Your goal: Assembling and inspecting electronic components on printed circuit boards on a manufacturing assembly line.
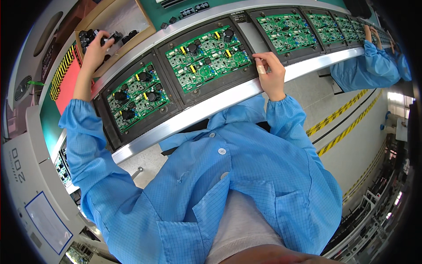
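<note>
My left hand (97, 48) reaches into a cardboard box (143, 33) at the upper left, its fingers curled round a black component (104, 41). More loose black components (86, 37) lie in the box. My right hand (271, 72) is at the right edge of the middle black carrier frame (176, 90), with thumb and fingertips drawn together; whatever is between them is hidden. This frame holds a green circuit board panel (211, 55) with two black round components (192, 48) at its far side. On the left panel (137, 99) stand several such components.
A silver rail (211, 103) borders the row of frames on my side. More boards (288, 33) continue to the right, where another person's blue sleeve (373, 61) and hands show. Black parts (193, 9) lie behind the line. A light-coloured machine (26, 163) stands left.
</note>
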A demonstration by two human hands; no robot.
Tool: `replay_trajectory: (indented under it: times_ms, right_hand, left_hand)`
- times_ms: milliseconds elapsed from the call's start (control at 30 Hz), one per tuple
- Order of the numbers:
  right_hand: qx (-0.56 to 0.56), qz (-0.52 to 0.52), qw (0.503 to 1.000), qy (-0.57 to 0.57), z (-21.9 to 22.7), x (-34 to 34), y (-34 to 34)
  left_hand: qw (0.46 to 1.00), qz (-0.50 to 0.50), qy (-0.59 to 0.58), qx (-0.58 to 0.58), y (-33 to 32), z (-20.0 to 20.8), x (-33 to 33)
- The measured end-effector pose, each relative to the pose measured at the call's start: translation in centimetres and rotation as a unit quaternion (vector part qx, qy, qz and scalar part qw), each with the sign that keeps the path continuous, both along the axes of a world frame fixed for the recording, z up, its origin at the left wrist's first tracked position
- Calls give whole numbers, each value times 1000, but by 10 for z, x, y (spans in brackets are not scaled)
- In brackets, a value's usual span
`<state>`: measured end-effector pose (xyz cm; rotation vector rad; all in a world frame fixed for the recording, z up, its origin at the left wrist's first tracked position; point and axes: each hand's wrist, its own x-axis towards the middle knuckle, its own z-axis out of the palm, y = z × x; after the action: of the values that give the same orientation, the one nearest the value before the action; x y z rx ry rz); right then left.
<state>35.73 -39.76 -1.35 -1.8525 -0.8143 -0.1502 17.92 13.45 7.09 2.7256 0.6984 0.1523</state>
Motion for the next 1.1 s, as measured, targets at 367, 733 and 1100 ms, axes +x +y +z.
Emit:
replay_trajectory:
  times_ms: [367,733,1100]
  right_hand:
    - [68,270,952,-128,82,-43,109]
    - [-18,268,963,-7,78,2,78]
    - [-207,256,939,94,78,51,24]
  left_hand:
    - [818,-23,-239,-523,-274,6,15]
    - [830,8,-260,-494,-277,-26,14]
    - [913,-94,-280,-279,-278,-42,13]
